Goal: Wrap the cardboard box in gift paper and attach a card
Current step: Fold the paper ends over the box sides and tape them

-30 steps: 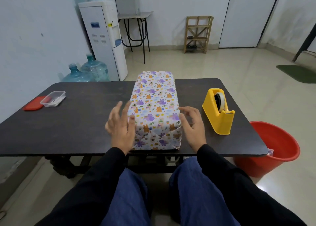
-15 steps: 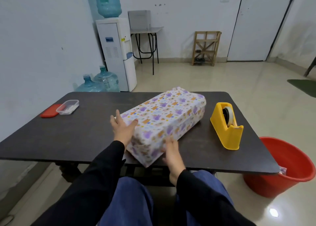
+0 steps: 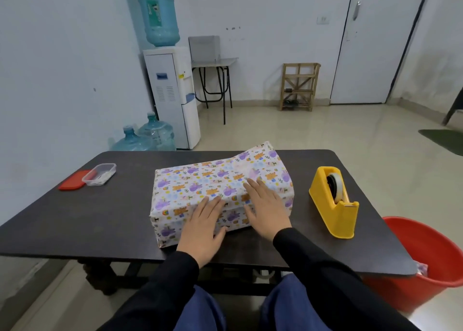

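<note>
Both hands: my left hand & right hand flat, fingers spread, gripping nothing
Box: prob light, stiff; paper slick
Hold: long sides w/ palms

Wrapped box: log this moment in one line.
wrapped box lengthwise on table | left hand, right hand flat on it

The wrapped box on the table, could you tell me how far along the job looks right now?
Done: gift paper covers the box on top, front and left end. In hand: the left hand and right hand lie flat on it, pressing the paper. Left: the right end's paper stands up unfolded, so it needs folding and taping from the yellow tape dispenser. No card shows yet.
</note>
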